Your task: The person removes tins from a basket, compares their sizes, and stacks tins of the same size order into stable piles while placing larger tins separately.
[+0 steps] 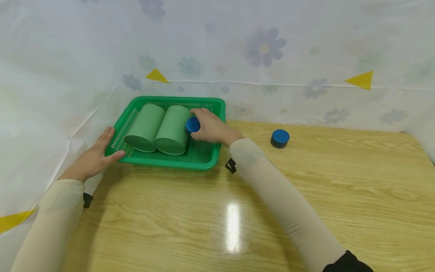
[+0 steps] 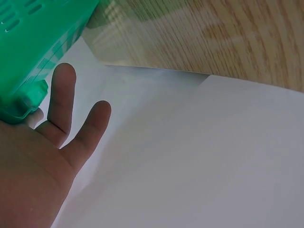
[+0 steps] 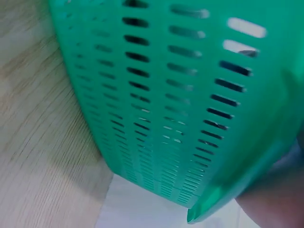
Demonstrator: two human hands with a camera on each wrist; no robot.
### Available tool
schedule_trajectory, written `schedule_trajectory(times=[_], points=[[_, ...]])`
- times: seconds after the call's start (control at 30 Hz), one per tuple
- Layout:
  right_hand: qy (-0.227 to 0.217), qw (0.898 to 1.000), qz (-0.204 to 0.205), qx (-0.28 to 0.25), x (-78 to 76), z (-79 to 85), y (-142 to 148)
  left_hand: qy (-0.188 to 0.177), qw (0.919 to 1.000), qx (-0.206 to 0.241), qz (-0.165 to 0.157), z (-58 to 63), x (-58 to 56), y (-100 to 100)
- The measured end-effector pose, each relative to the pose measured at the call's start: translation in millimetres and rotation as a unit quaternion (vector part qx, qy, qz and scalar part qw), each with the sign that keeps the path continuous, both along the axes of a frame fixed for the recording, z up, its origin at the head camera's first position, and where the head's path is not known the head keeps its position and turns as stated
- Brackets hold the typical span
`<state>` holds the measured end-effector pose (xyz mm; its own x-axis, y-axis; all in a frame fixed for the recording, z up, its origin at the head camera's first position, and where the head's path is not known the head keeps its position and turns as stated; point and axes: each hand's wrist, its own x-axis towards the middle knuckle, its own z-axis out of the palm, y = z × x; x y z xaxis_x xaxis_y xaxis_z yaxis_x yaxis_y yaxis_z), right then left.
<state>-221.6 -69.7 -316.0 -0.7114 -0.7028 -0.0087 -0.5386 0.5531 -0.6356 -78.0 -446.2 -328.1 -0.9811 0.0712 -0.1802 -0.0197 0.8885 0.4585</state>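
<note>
The green plastic basket has two pale green cylinders lying side by side in it. My right hand reaches over its right part and holds a short, round blue cap between thumb and fingers, beside the right cylinder. At the basket's front left corner, my left hand lies against the rim, thumb on the front edge and fingers along the left side. Its fingers look straight and spread in the left wrist view. Most of the right hand is hidden behind the basket wall in the right wrist view.
A second blue cap stands on the wooden table, right of the basket. A white flowered sheet with yellow triangles rises behind the table and along its left side.
</note>
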Motion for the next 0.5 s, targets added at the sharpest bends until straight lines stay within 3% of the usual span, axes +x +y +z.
schedule_trajectory(times=[0.5], points=[[-0.018, 0.989, -0.006, -0.147, 9.1, 13.3, 18, -0.002, 1.0000, 0.002, 0.000, 1.5, 0.0, -4]])
